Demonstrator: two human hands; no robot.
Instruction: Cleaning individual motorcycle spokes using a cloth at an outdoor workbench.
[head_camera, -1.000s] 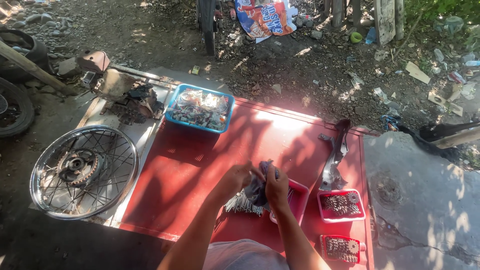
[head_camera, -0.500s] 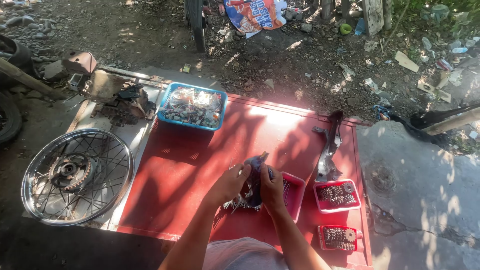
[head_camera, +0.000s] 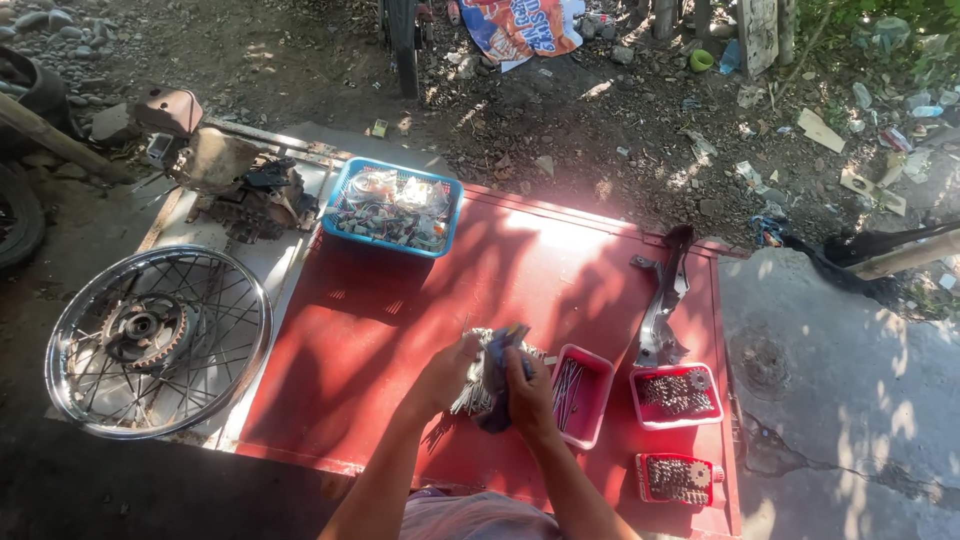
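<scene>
Red sheet metal (head_camera: 400, 330) on dirt ground carries everything. Near its front edge, the left hand (head_camera: 452, 372) grips a bundle of spokes (head_camera: 478, 385), lying leftward-down; the right hand (head_camera: 527, 385) closes a dark rag (head_camera: 497, 372) around them. Farther back lies a colourful printed bag (head_camera: 520, 25).

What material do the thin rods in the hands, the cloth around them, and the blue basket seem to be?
Thin rods: likely metal, silvery, glinting.
Cloth: dark soft fabric, folding around them under the right hand and left hand.
Blue basket: probably plastic, with slotted walls.
</scene>
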